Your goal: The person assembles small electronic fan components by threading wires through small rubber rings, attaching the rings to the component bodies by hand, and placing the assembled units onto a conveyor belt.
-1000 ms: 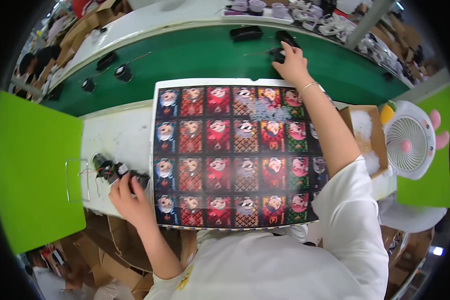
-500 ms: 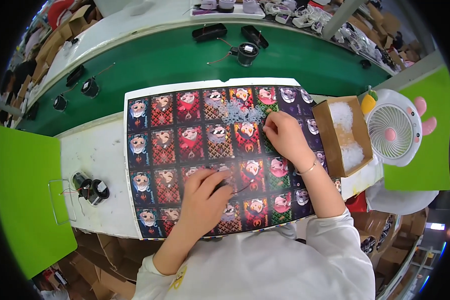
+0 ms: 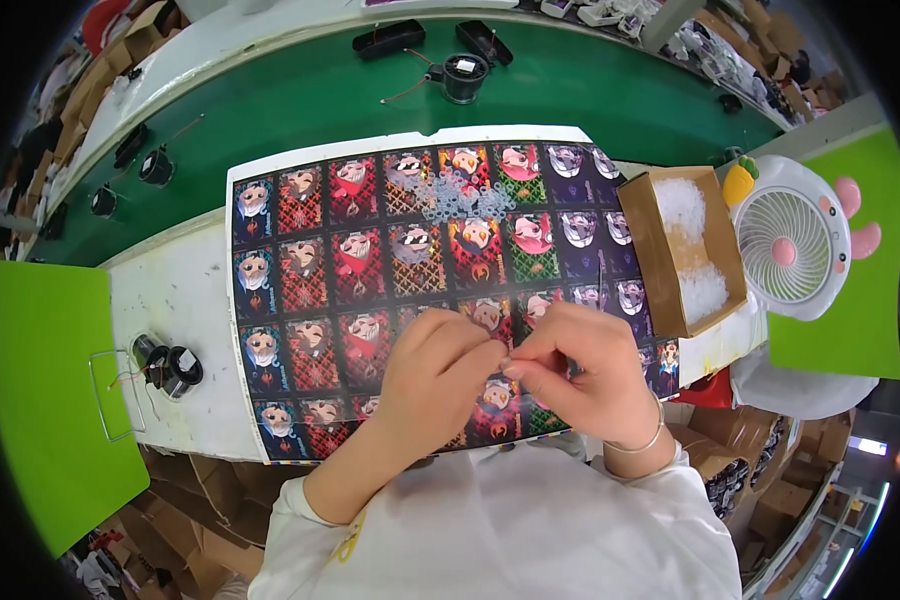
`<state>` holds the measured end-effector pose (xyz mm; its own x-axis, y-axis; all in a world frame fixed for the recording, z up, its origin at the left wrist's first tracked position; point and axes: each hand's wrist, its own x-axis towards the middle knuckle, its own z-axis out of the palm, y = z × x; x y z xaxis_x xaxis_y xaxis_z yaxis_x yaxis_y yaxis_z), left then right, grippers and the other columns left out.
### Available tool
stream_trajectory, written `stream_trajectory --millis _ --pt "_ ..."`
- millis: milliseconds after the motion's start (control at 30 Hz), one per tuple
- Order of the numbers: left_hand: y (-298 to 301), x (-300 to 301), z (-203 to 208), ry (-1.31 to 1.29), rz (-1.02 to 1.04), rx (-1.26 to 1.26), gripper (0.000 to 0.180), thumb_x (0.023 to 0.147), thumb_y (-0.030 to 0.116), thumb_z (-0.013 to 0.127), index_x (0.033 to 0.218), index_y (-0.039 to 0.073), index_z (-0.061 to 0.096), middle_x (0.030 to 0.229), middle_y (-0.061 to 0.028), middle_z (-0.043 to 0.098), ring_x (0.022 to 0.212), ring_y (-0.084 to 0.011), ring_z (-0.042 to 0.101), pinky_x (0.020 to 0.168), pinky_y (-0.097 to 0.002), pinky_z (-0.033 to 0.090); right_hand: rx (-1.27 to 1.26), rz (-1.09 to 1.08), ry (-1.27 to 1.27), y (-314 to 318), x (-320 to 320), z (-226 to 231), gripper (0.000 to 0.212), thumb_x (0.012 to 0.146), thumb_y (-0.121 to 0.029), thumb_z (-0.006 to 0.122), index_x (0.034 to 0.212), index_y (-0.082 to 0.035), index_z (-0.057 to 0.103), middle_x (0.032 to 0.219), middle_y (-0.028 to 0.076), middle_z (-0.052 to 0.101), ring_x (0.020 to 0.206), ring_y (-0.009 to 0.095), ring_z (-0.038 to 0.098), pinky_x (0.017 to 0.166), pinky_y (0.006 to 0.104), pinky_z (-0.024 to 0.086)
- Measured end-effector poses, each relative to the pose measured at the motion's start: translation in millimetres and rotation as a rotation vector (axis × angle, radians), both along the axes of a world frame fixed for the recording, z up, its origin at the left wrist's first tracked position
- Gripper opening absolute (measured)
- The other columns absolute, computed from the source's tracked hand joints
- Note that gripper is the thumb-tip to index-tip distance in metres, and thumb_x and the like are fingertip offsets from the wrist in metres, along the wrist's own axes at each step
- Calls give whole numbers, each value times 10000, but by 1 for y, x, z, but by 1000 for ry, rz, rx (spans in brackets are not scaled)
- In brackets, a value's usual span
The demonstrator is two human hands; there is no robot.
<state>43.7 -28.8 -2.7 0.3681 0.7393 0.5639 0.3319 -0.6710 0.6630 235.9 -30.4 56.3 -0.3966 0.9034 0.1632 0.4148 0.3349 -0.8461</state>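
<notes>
My left hand (image 3: 438, 378) and my right hand (image 3: 592, 372) meet above the near middle of a printed cartoon-card sheet (image 3: 303, 282). Between their fingertips shows a small translucent piece (image 3: 507, 364), which looks like one of the clear rings. The thumb and forefinger of my right hand pinch it. My left fingers are curled closed, and what lies inside them is hidden. Farther off on the sheet is a loose pile of small clear rings (image 3: 467, 198).
At right stand an open cardboard box (image 3: 682, 322) of clear small parts and a white fan (image 3: 785, 245). Black round units (image 3: 175, 372) lie at left. Across the back runs a green belt (image 3: 300, 105) carrying a black motor unit (image 3: 462, 78) and black housings (image 3: 388, 38).
My right hand has come back from the ring pile to meet my left hand. The dark part with a wire seen under my left fingers is now hidden. The view has shifted slightly.
</notes>
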Motion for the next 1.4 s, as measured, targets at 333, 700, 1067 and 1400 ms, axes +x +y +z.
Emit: stream_trajectory --millis 333,700,1067,1400 --pt "-1 4 -10 54 -20 276 230 702 72 680 920 2 660 870 -110 626 801 -293 616 663 -423 529 17 -23 46 -6 0 -13 110 773 38 692 860 -15 652 708 79 572 602 224 565 533 319 444" --pt "-2 4 -34 -41 -200 -618 298 869 81 633 1159 17 609 1059 -166 625 975 -363 601 872 -438 483 -557 -390 1069 -11 -2 -70 151 1011 -55 501 974 -9 640 815 38 638 649 87 563 572 229 459" --pt "-16 39 -48 -173 22 -573 317 850 4 503 1147 -22 608 990 -189 613 921 -384 561 834 -453 455 -83 -327 87 -19 1 -62 210 813 107 635 995 9 670 861 96 570 695 166 594 607 303 492" --pt "-12 39 -47 -160 -21 -554 322 844 31 535 1151 -14 621 1004 -176 626 935 -373 571 837 -444 459 181 -180 -101 -19 7 -61 304 752 132 647 1011 -26 669 876 115 618 751 252 619 639 320 507"
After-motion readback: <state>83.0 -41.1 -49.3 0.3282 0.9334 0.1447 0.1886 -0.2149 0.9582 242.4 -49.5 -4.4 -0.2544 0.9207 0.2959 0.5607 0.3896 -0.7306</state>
